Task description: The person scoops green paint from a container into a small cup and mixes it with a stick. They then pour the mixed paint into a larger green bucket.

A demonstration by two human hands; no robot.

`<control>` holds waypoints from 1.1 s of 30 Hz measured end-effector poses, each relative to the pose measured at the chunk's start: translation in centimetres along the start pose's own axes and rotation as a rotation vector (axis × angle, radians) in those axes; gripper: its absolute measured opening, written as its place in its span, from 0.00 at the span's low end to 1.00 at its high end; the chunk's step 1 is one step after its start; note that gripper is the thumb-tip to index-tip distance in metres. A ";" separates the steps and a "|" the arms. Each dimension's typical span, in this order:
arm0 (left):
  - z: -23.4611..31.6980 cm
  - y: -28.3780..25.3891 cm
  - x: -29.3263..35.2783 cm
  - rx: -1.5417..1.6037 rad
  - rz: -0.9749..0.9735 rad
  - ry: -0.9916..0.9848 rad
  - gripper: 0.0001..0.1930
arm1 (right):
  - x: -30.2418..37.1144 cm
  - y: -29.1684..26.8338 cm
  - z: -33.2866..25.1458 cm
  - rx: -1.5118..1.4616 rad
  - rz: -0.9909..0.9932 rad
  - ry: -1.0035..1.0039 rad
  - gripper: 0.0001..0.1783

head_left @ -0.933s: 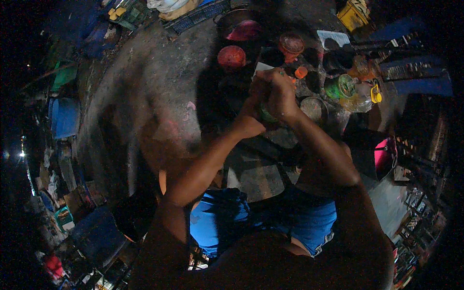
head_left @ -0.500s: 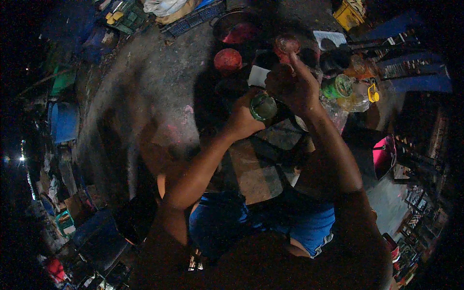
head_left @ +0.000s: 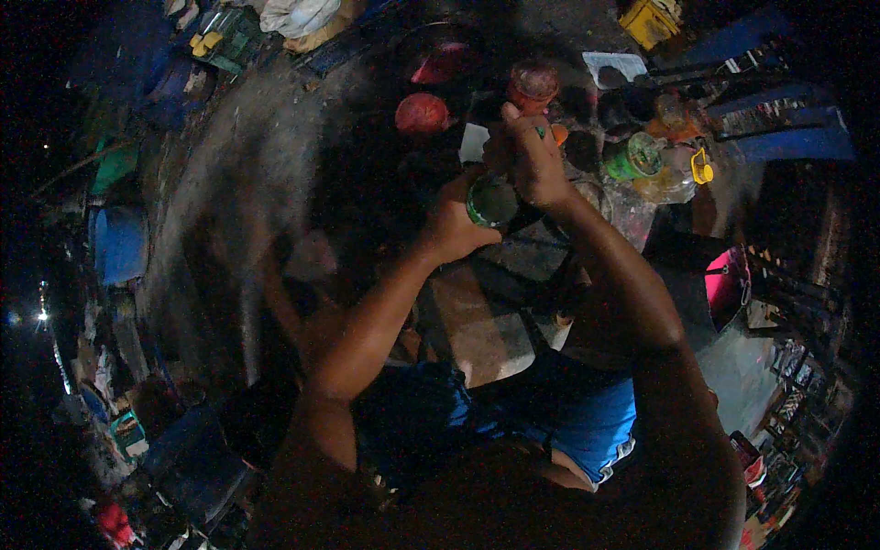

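My left hand point(head_left: 451, 223) is wrapped round a green, round-ended container point(head_left: 492, 200), possibly a bottle or jar, with its round end facing up toward me. My right hand point(head_left: 536, 163) is just beyond it, fingers curled and thumb upward. Whatever it grips is hidden in the shadow. Next to its knuckles shows a small orange round thing point(head_left: 559, 135), too small to name. Beyond that hand stands a red tub point(head_left: 533, 84), and left of it a red round-topped container point(head_left: 423, 114).
To the right lie a green cut container point(head_left: 634, 157) and a clear jug with a yellow handle point(head_left: 702, 167). A dark basin point(head_left: 442, 62) with pink inside stands at the far side. A yellow crate point(head_left: 649, 25) is at the far right, a blue barrel point(head_left: 120, 245) at the left.
My right hand has moved a little left and nearer to the green container, and its wrist has turned. The orange round thing now shows beside it. The whole view has shifted slightly.
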State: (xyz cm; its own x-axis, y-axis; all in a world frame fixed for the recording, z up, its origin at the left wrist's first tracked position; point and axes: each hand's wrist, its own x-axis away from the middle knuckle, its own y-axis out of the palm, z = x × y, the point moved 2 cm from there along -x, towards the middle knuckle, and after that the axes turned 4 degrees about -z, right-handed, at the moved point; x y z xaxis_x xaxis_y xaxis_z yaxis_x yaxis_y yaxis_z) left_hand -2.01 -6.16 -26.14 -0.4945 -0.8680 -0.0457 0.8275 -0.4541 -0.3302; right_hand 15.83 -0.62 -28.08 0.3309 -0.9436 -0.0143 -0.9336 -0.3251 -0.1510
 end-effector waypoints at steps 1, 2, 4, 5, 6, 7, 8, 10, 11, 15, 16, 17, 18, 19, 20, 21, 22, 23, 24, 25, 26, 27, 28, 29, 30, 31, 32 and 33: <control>-0.3 0.0 0.1 0.022 -0.009 -0.027 0.43 | 0.0 -0.2 0.3 -0.116 -0.013 0.050 0.33; -0.2 -0.1 0.0 0.045 -0.018 -0.057 0.42 | 0.0 -0.5 -0.2 -0.400 -0.039 0.159 0.33; 0.1 -0.3 0.0 0.042 -0.014 -0.078 0.40 | 0.4 -0.7 -0.2 -0.369 -0.017 0.172 0.33; 0.5 -0.4 0.0 0.014 -0.004 -0.068 0.39 | 0.8 -0.5 -0.1 -0.056 0.032 0.075 0.34; 0.7 -0.5 -0.1 -0.014 0.005 -0.057 0.39 | 0.8 -0.5 -0.1 0.137 0.124 -0.094 0.27; 0.5 -0.4 -0.1 -0.030 0.009 -0.067 0.38 | 0.9 -0.5 -0.2 0.344 0.248 -0.243 0.20; 0.2 -0.6 0.0 -0.051 0.014 -0.073 0.38 | 0.3 0.3 -1.6 0.425 0.414 -0.472 0.11; 0.2 -0.4 -0.4 -0.090 0.019 -0.093 0.38 | 0.2 0.0 -1.1 0.399 0.462 -0.488 0.12; 0.3 0.2 -0.7 -0.109 0.016 -0.106 0.38 | 0.7 -0.8 1.5 0.285 0.353 -0.274 0.12; 1.3 0.1 -0.6 -0.117 0.029 -0.108 0.39 | 1.6 -0.1 -1.0 0.758 0.479 -0.577 0.37; 1.6 0.3 -0.7 -0.122 0.026 -0.102 0.39 | 1.7 -0.4 -0.5 0.741 0.481 -0.590 0.36; 1.6 0.1 -0.5 -0.134 0.035 -0.101 0.39 | 1.6 -0.1 -1.2 0.648 0.458 -0.598 0.33; 1.5 0.1 -0.4 -0.153 0.049 -0.082 0.39 | 2.0 0.2 -1.9 0.560 0.433 -0.601 0.29; 1.4 0.1 -0.4 -0.174 0.064 -0.064 0.39 | 1.5 0.2 -1.7 0.423 0.379 -0.516 0.25; 1.4 0.4 -0.5 -0.201 0.085 -0.025 0.39 | 1.3 0.1 -1.5 0.294 0.342 -0.427 0.21; 1.6 0.6 -0.7 -0.230 0.104 0.007 0.38 | 0.9 0.3 0.3 0.110 0.278 -0.246 0.16; 1.7 0.9 -1.2 -0.201 0.076 -0.002 0.37 | 0.8 0.1 1.7 0.059 0.260 -0.187 0.13; 1.7 0.9 -1.3 -0.177 0.048 -0.023 0.37 | 0.8 0.3 2.6 0.004 0.244 -0.125 0.11; 1.9 1.1 -1.5 -0.152 0.020 -0.043 0.36 | 0.7 0.0 3.2 0.086 0.275 -0.181 0.09; 2.1 1.4 -1.8 -0.167 0.021 -0.058 0.35 | 0.7 -0.4 3.8 0.170 0.306 -0.237 0.09; 2.5 1.5 -1.8 -0.190 0.029 -0.084 0.34 | 0.8 -0.1 3.6 0.258 0.347 -0.274 0.08; 2.7 1.3 -1.6 -0.220 0.045 -0.113 0.33 | 0.8 0.4 2.5 0.341 0.387 -0.312 0.08; 2.5 1.3 -1.3 -0.222 0.069 -0.130 0.32 | 1.5 0.5 1.5 0.441 0.448 -0.328 0.08; 2.4 0.9 -0.8 -0.233 0.103 -0.147 0.31 | 1.4 0.9 0.3 0.436 0.459 -0.342 0.09; 2.5 1.0 -0.9 -0.225 0.124 -0.149 0.31 | 1.9 0.5 -0.7 0.451 0.481 -0.348 0.09; 2.7 1.0 -1.1 -0.205 0.124 -0.140 0.30 | 2.0 0.4 -1.4 0.369 0.457 -0.343 0.11; 2.8 1.2 -1.3 -0.178 0.117 -0.131 0.30 | 2.2 -0.1 -1.8 0.246 0.409 -0.251 0.11; 2.7 1.3 -1.4 -0.154 0.115 -0.124 0.29 | 2.3 -0.3 -2.4 0.122 0.369 -0.158 0.12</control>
State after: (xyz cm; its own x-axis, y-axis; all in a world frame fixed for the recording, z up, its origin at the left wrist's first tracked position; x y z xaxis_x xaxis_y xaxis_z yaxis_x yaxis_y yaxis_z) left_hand 0.53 -6.05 -23.96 -0.3545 -0.9348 0.0218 0.8214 -0.3225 -0.4704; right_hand 16.58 -2.83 -25.73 0.0035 -0.9709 -0.2394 -0.9734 0.0515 -0.2231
